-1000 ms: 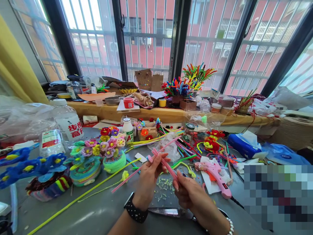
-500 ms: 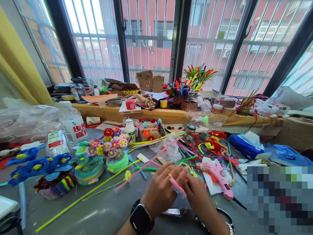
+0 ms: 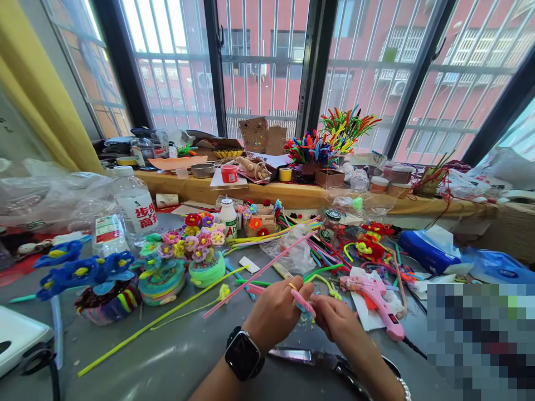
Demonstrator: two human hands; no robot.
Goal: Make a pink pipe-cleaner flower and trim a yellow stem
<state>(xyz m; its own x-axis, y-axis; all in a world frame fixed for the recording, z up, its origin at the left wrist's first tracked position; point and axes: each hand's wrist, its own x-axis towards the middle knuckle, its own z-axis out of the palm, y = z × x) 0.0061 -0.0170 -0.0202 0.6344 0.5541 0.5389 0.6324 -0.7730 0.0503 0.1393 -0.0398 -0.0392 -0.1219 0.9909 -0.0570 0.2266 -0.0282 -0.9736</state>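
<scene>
My left hand (image 3: pixel 270 314), with a watch on its wrist, is closed around a folded pink pipe cleaner (image 3: pixel 304 303) that sticks out past the fingers. A bit of light blue shows just under the pink. My right hand (image 3: pixel 339 320) is closed in a pinch at the pink piece's right end, its fingertips partly hidden. Beneath both hands lies a pair of scissors (image 3: pixel 292 355), the handles half covered by my right forearm. A long pink pipe cleaner (image 3: pixel 259 274) and a long yellow pipe cleaner (image 3: pixel 167 317) stretch across the table to the left.
A pink glue gun (image 3: pixel 374 303) rests at the right with its cord trailing. Pipe-cleaner flowers in pots, such as the blue flowers (image 3: pixel 81 272), stand at the left beside a water bottle (image 3: pixel 136 206). Behind are a tissue pack (image 3: pixel 428 250), a glass jar (image 3: pixel 331 227) and a cluttered windowsill.
My hands have drawn slightly apart, the right one shifting right and down, so the folded pink pipe cleaner shows more between them. The whole view has moved a little.
</scene>
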